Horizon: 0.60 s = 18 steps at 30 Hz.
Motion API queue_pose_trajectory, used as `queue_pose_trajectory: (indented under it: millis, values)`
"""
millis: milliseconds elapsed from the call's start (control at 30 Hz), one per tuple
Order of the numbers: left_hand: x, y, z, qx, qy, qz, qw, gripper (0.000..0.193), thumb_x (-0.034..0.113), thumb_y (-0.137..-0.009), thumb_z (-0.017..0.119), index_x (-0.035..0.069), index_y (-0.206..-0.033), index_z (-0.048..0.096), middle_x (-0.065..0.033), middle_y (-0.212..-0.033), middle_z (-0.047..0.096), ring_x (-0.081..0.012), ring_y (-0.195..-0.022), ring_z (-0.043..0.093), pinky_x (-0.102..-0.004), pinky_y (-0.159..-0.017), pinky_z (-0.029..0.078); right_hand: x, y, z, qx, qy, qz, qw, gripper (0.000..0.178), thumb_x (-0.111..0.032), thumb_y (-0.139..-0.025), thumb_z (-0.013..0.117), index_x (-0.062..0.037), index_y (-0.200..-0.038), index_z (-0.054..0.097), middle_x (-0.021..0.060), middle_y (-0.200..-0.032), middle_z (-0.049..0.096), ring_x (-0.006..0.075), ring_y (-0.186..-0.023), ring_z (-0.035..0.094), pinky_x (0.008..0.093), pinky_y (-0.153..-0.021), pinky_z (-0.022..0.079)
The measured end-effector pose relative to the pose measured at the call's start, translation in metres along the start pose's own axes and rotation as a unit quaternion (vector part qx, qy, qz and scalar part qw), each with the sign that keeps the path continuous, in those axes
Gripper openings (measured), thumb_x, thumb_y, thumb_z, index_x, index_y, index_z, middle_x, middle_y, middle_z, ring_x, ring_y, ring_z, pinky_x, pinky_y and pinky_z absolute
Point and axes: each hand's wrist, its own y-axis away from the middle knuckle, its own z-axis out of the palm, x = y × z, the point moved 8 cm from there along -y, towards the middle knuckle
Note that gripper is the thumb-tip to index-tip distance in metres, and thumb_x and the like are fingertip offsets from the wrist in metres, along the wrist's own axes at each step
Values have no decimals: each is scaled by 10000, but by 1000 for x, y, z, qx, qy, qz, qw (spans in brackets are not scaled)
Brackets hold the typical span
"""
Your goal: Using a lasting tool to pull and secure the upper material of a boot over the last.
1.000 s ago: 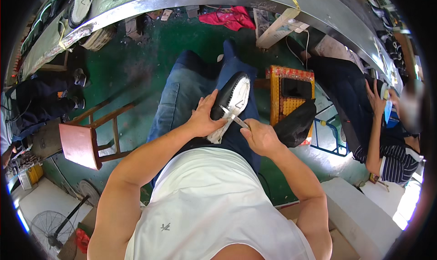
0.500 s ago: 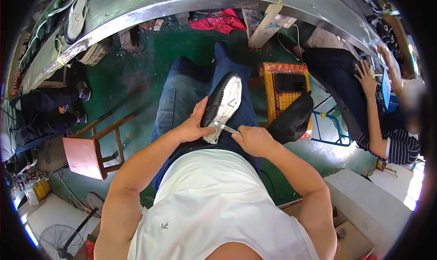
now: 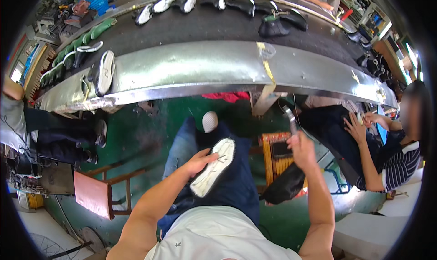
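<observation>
Shoe in one hand, metal tool in the other

The left hand is closed on a shoe, with the thumb on its white bottom, which faces up. The shoe is over the person's lap, a bit back from the middle of the table's front edge. The right hand is wrapped around the handle of a shiny metal tool. The tool points up and away from the shoe, well apart from it.

A long table runs across in front, so its shiny front edge blocks the way ahead. Near its left end, a shoe with a pale bottom stands at the front edge. More shoes make a row along the back edge, and a black shoe sits a little nearer. Green shoe shapes line up by the left end. A yellow strip hangs over the front edge, above a table leg. A red cloth is under the table.

A seat with a yellow top is just beside the person's right leg. It carries a dark flat thing and a floppy black thing. Past it, a co-worker's legs fill the space. A brown stool stands on the left.
</observation>
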Motion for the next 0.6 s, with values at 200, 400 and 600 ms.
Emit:
queue_pose_trajectory:
  millis: [200, 400, 600]
  values:
    - [167, 59, -24, -26, 253, 115, 960, 671, 459, -921, 672, -43, -1354, 570, -273, -1176, 699, -322, -1024, 724, -412, -934, 583, 15, -173, -74, 148, 204, -58, 966, 407, -391, -1017, 570, 6, -1104, 590, 283, -966, 654, 501, -930, 625, 547, -799, 485]
    - [393, 25, -44, 135, -46, 247, 959, 595, 275, -957, 689, -45, -1417, 492, -151, -1146, 714, -198, -926, 723, -340, -813, 594, 64, -276, -77, 191, 304, -58, 931, 428, -402, -966, 640, -5, -1120, 596, 226, -1065, 656, 443, -997, 630, 517, -860, 498]
    - [551, -100, -33, 269, -644, 250, 671, 609, 441, -868, 730, -9, -1246, 569, -214, -1092, 694, -324, -1006, 681, -413, -905, 518, 53, -279, -81, 192, 241, -38, 951, 422, -371, -924, 691, -15, -1127, 595, 218, -1099, 640, 425, -1040, 610, 502, -894, 485]
